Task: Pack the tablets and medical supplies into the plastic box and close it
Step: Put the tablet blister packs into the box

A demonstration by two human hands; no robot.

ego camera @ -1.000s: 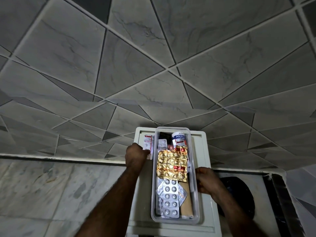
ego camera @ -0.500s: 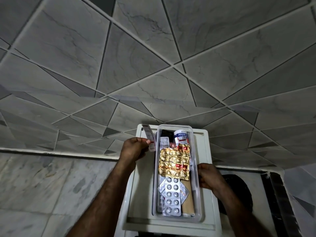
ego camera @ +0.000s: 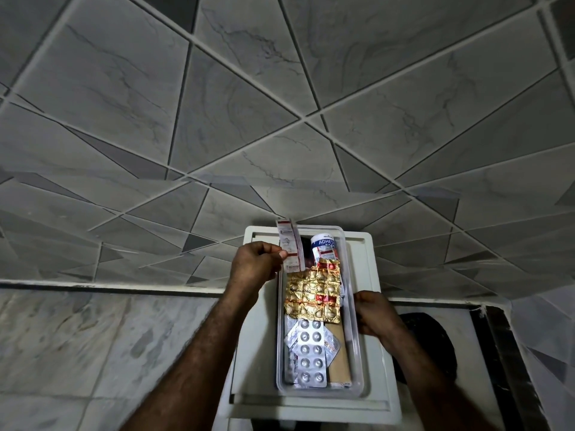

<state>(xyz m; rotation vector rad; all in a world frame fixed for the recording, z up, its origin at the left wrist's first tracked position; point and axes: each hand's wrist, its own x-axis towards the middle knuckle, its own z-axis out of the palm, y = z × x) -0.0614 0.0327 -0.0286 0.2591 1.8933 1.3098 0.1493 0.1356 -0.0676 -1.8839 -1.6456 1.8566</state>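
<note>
A clear plastic box (ego camera: 357, 362) stands open on a white tray-like surface (ego camera: 373, 306). Inside lie a gold blister sheet (ego camera: 312, 295), a silver tablet strip (ego camera: 311, 353), a brown packet (ego camera: 339, 359) and a white adhesive tape roll (ego camera: 323, 242) at the far end. My left hand (ego camera: 253, 267) pinches a white and red tablet strip (ego camera: 289, 244) and holds it upright over the box's far left corner. My right hand (ego camera: 373, 312) grips the box's right wall. No lid is in view.
The white surface sits against a grey tiled wall (ego camera: 280, 119). A marble counter (ego camera: 93, 343) lies to the left. A dark round object (ego camera: 435, 343) sits to the right, behind my right forearm.
My left hand picked the white and red strip up from the surface left of the box, raised it and carried it over the box's far left corner. My right hand stayed on the box.
</note>
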